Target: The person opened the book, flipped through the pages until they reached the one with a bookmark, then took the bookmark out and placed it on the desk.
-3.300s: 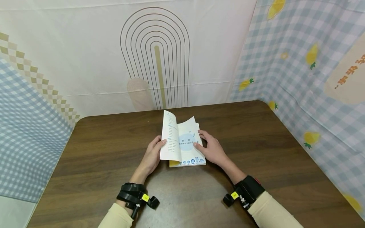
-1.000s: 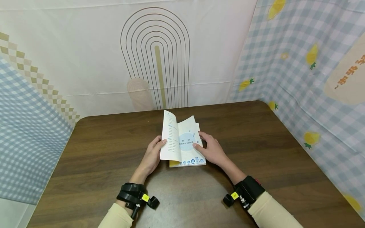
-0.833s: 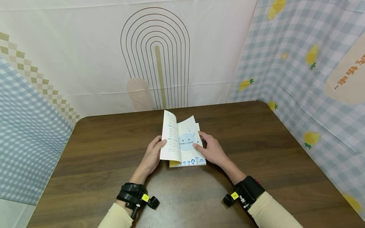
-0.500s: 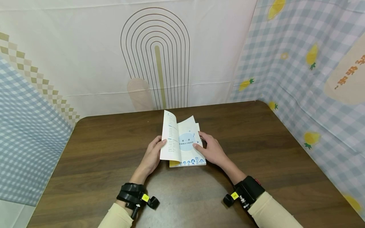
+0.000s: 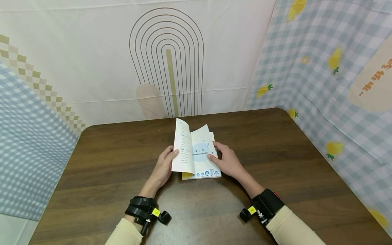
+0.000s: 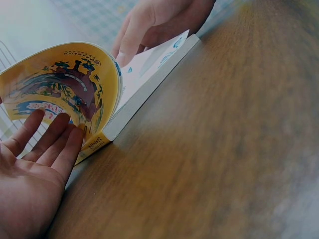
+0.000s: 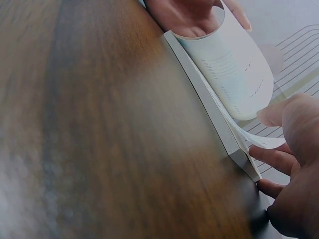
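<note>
A paperback book (image 5: 200, 165) with a yellow cover lies open on the table, its front part curled up to the left. My left hand (image 5: 161, 166) holds that raised part, thumb on the printed page and fingers behind the illustrated yellow cover (image 6: 75, 87). On the other side, my right hand (image 5: 229, 161) has its thumb on the right-hand page (image 5: 200, 151), which shows a pale blue circle and small blue figures. In the right wrist view, the right fingers (image 7: 274, 159) sit at the book's outer edge, under a lifted leaf (image 7: 264, 140).
The brown wooden table (image 5: 107, 153) spreads around the book. A white cloth with an arch pattern (image 5: 229, 61) hangs behind its far edge. Blue checked cloths hang at the left (image 5: 33, 136) and right (image 5: 309, 85). Each wrist wears a black strap with a small camera.
</note>
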Action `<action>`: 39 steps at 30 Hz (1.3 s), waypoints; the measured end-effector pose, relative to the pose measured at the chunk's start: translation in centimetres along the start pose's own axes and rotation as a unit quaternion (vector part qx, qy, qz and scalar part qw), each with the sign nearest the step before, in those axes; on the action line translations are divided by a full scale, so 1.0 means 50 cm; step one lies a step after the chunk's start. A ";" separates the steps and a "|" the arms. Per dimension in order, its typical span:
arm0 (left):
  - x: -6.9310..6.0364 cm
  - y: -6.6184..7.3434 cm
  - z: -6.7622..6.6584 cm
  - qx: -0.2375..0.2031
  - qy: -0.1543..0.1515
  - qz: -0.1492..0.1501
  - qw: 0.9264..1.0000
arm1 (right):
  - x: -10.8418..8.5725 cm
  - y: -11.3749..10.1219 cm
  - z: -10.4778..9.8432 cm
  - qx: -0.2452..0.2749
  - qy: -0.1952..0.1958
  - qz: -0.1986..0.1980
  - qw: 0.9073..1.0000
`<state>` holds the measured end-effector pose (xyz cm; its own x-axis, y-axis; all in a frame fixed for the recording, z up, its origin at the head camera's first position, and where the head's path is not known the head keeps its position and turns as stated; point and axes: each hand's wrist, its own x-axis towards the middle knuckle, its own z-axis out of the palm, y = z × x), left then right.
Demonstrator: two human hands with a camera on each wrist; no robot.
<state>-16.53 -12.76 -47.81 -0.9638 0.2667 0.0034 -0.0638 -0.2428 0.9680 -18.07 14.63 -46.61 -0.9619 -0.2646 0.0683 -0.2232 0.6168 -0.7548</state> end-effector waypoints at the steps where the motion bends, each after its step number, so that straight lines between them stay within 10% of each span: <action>1: 0.000 0.000 0.000 0.000 0.000 0.000 1.000 | 0.000 0.000 0.000 0.000 0.000 0.000 1.000; 39: 0.000 -0.001 0.000 -0.001 0.003 -0.005 1.000 | -0.001 -0.004 -0.001 0.006 0.014 0.000 1.000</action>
<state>-16.51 -12.76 -47.83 -0.9648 0.2630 -0.0088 -0.0747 -0.2417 0.9675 -17.98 14.57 -46.41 -0.9661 -0.2438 0.0851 -0.2207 0.6084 -0.7623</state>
